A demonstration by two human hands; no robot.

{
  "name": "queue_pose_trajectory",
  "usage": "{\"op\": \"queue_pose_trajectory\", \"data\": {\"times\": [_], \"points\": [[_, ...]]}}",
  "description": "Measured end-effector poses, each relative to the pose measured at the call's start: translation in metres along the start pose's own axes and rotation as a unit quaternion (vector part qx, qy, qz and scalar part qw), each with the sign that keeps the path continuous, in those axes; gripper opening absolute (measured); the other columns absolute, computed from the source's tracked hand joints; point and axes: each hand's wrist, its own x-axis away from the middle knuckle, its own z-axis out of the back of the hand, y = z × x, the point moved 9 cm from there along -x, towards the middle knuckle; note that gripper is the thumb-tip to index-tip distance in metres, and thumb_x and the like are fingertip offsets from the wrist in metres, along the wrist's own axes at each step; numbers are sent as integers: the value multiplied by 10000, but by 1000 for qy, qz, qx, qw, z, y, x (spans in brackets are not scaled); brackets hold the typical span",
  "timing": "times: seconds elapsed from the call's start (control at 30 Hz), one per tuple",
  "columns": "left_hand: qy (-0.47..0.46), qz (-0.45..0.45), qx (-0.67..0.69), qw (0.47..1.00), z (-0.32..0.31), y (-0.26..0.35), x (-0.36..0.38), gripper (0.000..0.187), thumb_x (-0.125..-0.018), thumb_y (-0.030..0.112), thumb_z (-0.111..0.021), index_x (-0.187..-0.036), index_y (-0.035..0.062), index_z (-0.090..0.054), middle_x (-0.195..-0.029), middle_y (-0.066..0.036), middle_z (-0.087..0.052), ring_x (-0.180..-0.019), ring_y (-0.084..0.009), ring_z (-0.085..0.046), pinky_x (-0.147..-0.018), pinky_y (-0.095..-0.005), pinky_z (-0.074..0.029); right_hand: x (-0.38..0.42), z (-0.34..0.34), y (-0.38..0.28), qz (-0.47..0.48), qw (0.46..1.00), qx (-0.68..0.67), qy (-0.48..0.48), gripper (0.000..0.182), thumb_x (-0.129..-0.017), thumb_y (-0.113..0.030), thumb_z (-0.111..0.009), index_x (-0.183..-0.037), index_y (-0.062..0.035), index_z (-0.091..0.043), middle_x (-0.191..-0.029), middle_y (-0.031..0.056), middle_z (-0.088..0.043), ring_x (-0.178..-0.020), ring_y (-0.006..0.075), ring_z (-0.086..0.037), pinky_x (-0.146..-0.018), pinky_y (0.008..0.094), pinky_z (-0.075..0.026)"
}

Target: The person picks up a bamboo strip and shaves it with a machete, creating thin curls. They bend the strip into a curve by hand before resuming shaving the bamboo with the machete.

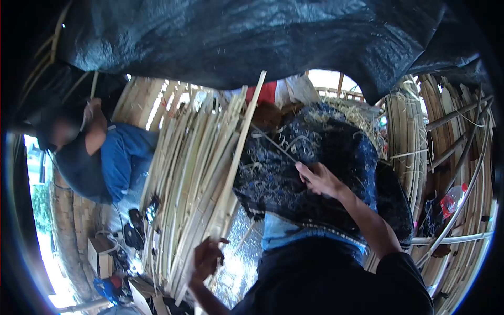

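Observation:
My left hand [207, 258] is low in the view, its fingers curled at the lower end of a long pale bamboo strip [242, 144]. The strip slants up and away, beside a pile of similar strips. My right hand [321, 181] is closed round the handle of a long, thin-bladed knife [275, 143]. The blade points up and left, over a dark patterned cloth [304, 197] that covers my lap. Thin curled shavings [302, 140] lie scattered on the cloth. The knife's handle is mostly hidden in my fingers.
Many bamboo strips [181, 152] lie to the left. Another person [86, 149] sits beyond them, a hand raised on a thin stick. Black sheeting [236, 42] hangs overhead. A bottle with a red label [454, 200] lies at right, near bamboo slats. Boxes [101, 255] stand lower left.

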Motion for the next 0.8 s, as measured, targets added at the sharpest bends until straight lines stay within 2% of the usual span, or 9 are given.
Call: {"op": "queue_pose_trajectory", "data": {"times": [0.07,0.2,0.27,0.33,0.37,0.4,0.5,0.67,0.8], "points": [[-33,-52,43,997,-31,31,-20,441,-1040,412,-481,-1133,16,-650,-615,5,-540,-455,-35,-414,-410,-216,-277,17,5,-11,-13,976,-214,-29,502,-965,-492,-602,-869,0,-598,-528,-20,-411,-420,81,-415,-416,267,-351],[-112,-74,74,988,-83,62,-39,461,-1036,394,-480,-1080,-39,-631,-620,-19,-516,-475,-48,-407,-428,-227,-273,45,42,-47,15,934,-355,43,342,-947,-315,-690,-975,20,-631,-557,-69,-359,-438,29,-338,-403,222,-266],[-183,-78,74,977,-103,62,-48,418,-1036,320,-507,-1182,-64,-584,-736,-70,-602,-588,-88,-543,-520,-227,-414,60,66,-71,56,908,-409,65,313,-933,-268,-717,-1016,24,-643,-567,-70,-380,-451,18,-342,-404,218,-273],[-173,-77,-9,982,-122,68,-53,492,-1034,391,-476,-1146,-80,-563,-708,-84,-586,-558,-117,-540,-488,-244,-425,76,85,-92,105,889,-437,91,299,-942,-253,-705,-1032,26,-644,-573,-73,-382,-454,12,-337,-404,216,-274],[-118,-196,41,972,-128,68,-56,429,-1040,413,-494,-958,31,-669,-533,-24,-479,-400,-104,-397,-404,-260,-313,84,95,-103,145,873,-456,97,287,-951,-237,-692,-1047,28,-645,-580,-75,-384,-457,7,-333,-405,214,-274],[-136,-192,46,971,-136,57,-64,418,-1056,385,-467,-984,23,-663,-531,-18,-462,-403,-84,-371,-413,-265,-312,91,103,-110,179,856,-474,104,247,-958,-202,-679,-1050,25,-643,-582,-75,-387,-452,11,-339,-402,214,-280],[-227,-156,28,961,-170,93,-48,400,-1052,378,-486,-1046,9,-641,-613,9,-491,-483,-57,-395,-459,-246,-334,105,119,-106,198,822,-510,158,173,-958,-130,-663,-1054,11,-638,-570,-69,-390,-434,20,-345,-392,218,-281],[-266,-161,-6,950,-191,103,-50,431,-1042,415,-494,-1084,11,-637,-650,26,-505,-509,-46,-401,-498,-221,-351,124,127,-95,236,776,-567,142,149,-952,-93,-650,-1066,3,-645,-539,-59,-387,-398,37,-334,-385,230,-272],[-305,-95,-15,947,-191,87,-61,442,-1018,422,-545,-1130,5,-637,-729,7,-566,-554,-61,-463,-539,-222,-401,129,128,-83,230,772,-569,169,129,-945,-93,-662,-1037,-4,-644,-529,-59,-382,-393,43,-338,-389,236,-270]]}}
